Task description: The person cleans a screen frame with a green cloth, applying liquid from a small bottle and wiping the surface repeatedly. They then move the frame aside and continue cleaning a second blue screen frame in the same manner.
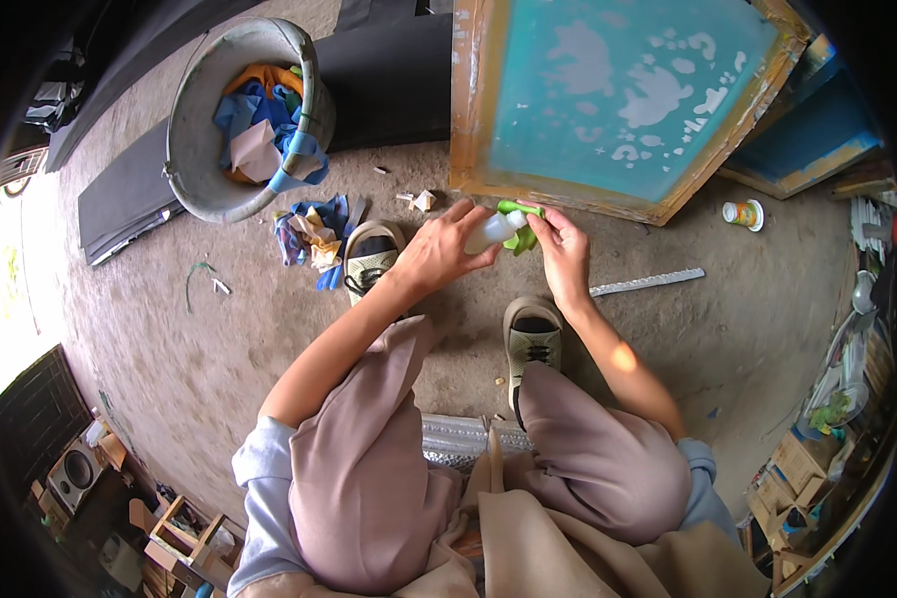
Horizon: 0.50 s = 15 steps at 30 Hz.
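Note:
My left hand is closed round a small translucent white bottle, tilted with its nozzle end toward the right. My right hand pinches a bright green cloth, bunched up against the bottle's tip. Both hands are held out above the floor, in front of my shoes. Just beyond them leans a wooden-framed printing screen with teal mesh and pale animal and spot shapes.
At the far left stands a grey bucket of coloured rags. More rags lie beside my left shoe. A pale strip and a small cup are on the right. Cluttered shelves line the right edge.

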Each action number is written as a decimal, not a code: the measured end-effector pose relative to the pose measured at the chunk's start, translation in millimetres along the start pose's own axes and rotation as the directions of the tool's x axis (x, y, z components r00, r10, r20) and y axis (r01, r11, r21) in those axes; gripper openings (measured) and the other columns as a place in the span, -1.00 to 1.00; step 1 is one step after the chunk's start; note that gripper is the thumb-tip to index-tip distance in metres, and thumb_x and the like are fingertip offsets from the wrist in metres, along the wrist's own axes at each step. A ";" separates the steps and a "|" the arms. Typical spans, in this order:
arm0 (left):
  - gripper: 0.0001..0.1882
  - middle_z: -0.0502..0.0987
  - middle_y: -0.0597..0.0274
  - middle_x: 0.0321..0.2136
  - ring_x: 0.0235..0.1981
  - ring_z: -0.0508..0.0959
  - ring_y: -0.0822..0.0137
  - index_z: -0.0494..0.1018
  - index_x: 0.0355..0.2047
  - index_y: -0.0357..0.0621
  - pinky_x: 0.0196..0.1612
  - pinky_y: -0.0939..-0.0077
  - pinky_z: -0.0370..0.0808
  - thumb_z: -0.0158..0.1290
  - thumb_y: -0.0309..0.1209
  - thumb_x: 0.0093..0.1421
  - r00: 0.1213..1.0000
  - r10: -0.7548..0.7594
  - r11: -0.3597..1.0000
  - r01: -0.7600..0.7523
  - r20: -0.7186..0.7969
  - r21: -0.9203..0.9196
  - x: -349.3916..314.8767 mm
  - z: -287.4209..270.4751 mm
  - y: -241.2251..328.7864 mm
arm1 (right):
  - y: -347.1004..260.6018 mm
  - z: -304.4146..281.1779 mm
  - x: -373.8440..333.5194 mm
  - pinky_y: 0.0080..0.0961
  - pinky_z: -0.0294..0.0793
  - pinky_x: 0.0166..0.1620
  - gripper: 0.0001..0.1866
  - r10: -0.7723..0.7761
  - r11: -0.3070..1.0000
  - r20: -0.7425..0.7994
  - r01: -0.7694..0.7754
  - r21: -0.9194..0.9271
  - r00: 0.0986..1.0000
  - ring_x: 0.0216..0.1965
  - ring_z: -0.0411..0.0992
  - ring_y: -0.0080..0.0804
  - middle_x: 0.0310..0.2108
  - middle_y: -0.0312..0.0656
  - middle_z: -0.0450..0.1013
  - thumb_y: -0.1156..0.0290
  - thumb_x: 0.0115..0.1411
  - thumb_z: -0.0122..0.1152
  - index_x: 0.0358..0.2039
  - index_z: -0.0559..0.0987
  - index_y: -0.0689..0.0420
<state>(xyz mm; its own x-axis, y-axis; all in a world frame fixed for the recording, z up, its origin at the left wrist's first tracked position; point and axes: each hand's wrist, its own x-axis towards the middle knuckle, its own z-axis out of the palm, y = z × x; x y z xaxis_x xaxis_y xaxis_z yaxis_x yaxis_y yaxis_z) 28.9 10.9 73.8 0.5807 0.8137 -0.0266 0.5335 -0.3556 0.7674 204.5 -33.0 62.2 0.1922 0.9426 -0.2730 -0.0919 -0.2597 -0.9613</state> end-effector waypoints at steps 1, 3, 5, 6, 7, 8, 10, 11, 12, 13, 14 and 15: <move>-0.57 0.40 0.06 -0.33 -0.36 0.51 0.01 0.40 -0.16 -0.19 -0.30 0.22 0.48 0.15 -0.26 -0.02 1.000 -0.022 0.999 0.022 0.000 0.046 0.9 -2.2 3.9 | 4.2 0.7 -0.3 -0.66 0.38 -0.22 -0.79 -0.046 0.999 -0.018 0.045 -0.030 0.999 -0.30 0.39 -0.63 -0.28 -0.28 0.46 0.50 0.21 0.06 -0.16 0.52 0.29; -0.58 0.39 0.08 -0.32 -0.36 0.51 0.04 0.41 -0.18 -0.19 -0.30 0.24 0.49 0.15 -0.25 -0.03 0.998 -0.069 0.988 0.069 -0.005 0.140 1.9 -8.3 11.2 | 9.5 1.8 -3.1 -0.66 0.37 -0.19 -0.78 -0.084 0.991 -0.027 0.081 -0.108 0.996 -0.29 0.38 -0.62 -0.23 -0.27 0.43 0.53 0.22 0.03 -0.14 0.51 0.29; -0.62 0.39 0.10 -0.34 -0.39 0.52 0.09 0.43 -0.24 -0.19 -0.31 0.28 0.50 0.15 -0.26 -0.04 0.999 -0.006 0.970 0.015 -0.034 0.242 5.0 -11.8 14.5 | 13.0 5.0 -6.8 -0.67 0.34 -0.20 -0.79 -0.106 0.970 -0.054 0.091 -0.223 0.993 -0.30 0.36 -0.61 -0.25 -0.27 0.42 0.53 0.22 0.02 -0.16 0.51 0.31; -0.64 0.39 0.12 -0.35 -0.40 0.52 0.11 0.43 -0.26 -0.19 -0.32 0.30 0.50 0.15 -0.26 -0.05 0.998 0.025 0.955 -0.010 -0.049 0.296 5.5 -13.1 15.6 | 16.7 5.6 -7.1 -0.67 0.34 -0.25 -0.79 -0.093 0.971 -0.066 0.076 -0.225 0.993 -0.34 0.35 -0.63 -0.28 -0.28 0.43 0.52 0.22 0.03 -0.16 0.51 0.31; -0.66 0.39 0.13 -0.36 -0.41 0.52 0.13 0.44 -0.29 -0.19 -0.33 0.31 0.50 0.15 -0.27 -0.06 0.998 0.039 0.942 -0.020 -0.051 0.335 5.3 -12.7 16.3 | 20.5 6.3 -7.2 -0.67 0.33 -0.30 -0.79 -0.081 0.972 -0.078 0.061 -0.227 0.994 -0.38 0.34 -0.64 -0.32 -0.29 0.43 0.50 0.21 0.05 -0.17 0.51 0.31; -0.68 0.39 0.13 -0.36 -0.42 0.52 0.14 0.45 -0.32 -0.19 -0.35 0.32 0.50 0.15 -0.28 -0.06 0.997 0.054 0.927 -0.030 -0.052 0.373 5.3 -11.9 17.4 | 23.9 6.0 -7.5 -0.67 0.33 -0.35 -0.79 -0.068 0.972 -0.091 0.045 -0.229 0.994 -0.42 0.33 -0.66 -0.36 -0.29 0.43 0.49 0.21 0.06 -0.18 0.51 0.31; -0.72 0.39 0.15 -0.38 -0.43 0.52 0.17 0.45 -0.37 -0.19 -0.37 0.33 0.50 0.14 -0.29 -0.07 0.996 0.069 0.907 -0.040 -0.052 0.418 6.1 -9.8 20.6 | 24.5 4.2 -8.2 -0.67 0.27 -0.45 -0.78 0.030 0.979 -0.104 -0.051 -0.197 0.994 -0.51 0.27 -0.69 -0.45 -0.33 0.41 0.46 0.20 0.08 -0.19 0.52 0.31; -0.73 0.39 0.16 -0.39 -0.43 0.52 0.17 0.46 -0.39 -0.19 -0.38 0.34 0.50 0.14 -0.29 -0.07 0.996 0.066 0.903 -0.038 -0.052 0.429 4.9 -8.7 22.7 | 25.1 3.8 -8.6 -0.68 0.25 -0.50 -0.77 0.080 0.979 -0.109 -0.099 -0.180 0.991 -0.55 0.25 -0.71 -0.49 -0.34 0.41 0.44 0.20 0.09 -0.20 0.52 0.31; -0.74 0.39 0.16 -0.39 -0.43 0.52 0.18 0.46 -0.41 -0.20 -0.38 0.34 0.49 0.14 -0.30 -0.07 0.997 0.066 0.898 -0.037 -0.051 0.439 4.8 -8.0 24.9 | 27.3 3.5 -8.8 -0.67 0.22 -0.53 -0.77 0.088 0.980 -0.112 -0.106 -0.168 0.990 -0.58 0.22 -0.72 -0.53 -0.36 0.39 0.43 0.20 0.09 -0.20 0.52 0.30; -0.76 0.39 0.16 -0.41 -0.43 0.52 0.19 0.46 -0.43 -0.20 -0.37 0.32 0.49 0.13 -0.31 -0.07 0.995 0.068 0.903 -0.030 -0.074 0.429 4.9 -6.3 24.7 | 29.7 3.9 -8.8 -0.67 0.19 -0.56 -0.77 0.095 0.981 -0.115 -0.113 -0.155 0.989 -0.60 0.19 -0.73 -0.56 -0.38 0.38 0.41 0.20 0.09 -0.21 0.52 0.30; -0.76 0.39 0.17 -0.41 -0.43 0.52 0.19 0.46 -0.42 -0.20 -0.37 0.32 0.49 0.13 -0.31 -0.07 0.996 0.064 0.904 -0.028 -0.070 0.426 4.8 -6.6 24.3 | 31.8 3.8 -9.1 -0.67 0.17 -0.59 -0.76 0.103 0.983 -0.117 -0.120 -0.142 0.988 -0.63 0.17 -0.74 -0.59 -0.40 0.37 0.40 0.20 0.09 -0.21 0.53 0.30; -0.76 0.39 0.17 -0.41 -0.43 0.52 0.19 0.47 -0.42 -0.19 -0.37 0.32 0.49 0.13 -0.31 -0.07 0.996 0.057 0.905 -0.024 -0.065 0.425 4.3 -7.6 23.1 | 31.5 5.0 -9.7 -0.67 0.16 -0.59 -0.76 0.119 0.983 -0.122 -0.134 -0.124 0.985 -0.63 0.16 -0.74 -0.59 -0.41 0.36 0.40 0.20 0.09 -0.21 0.53 0.29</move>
<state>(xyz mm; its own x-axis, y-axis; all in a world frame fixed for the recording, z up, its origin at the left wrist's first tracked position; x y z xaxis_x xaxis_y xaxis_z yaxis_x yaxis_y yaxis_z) 39.1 9.7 96.2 0.5687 0.8204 0.0592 0.7300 -0.5366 0.4233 194.8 -49.2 34.6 0.2980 0.8721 -0.3880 0.0050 -0.4079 -0.9130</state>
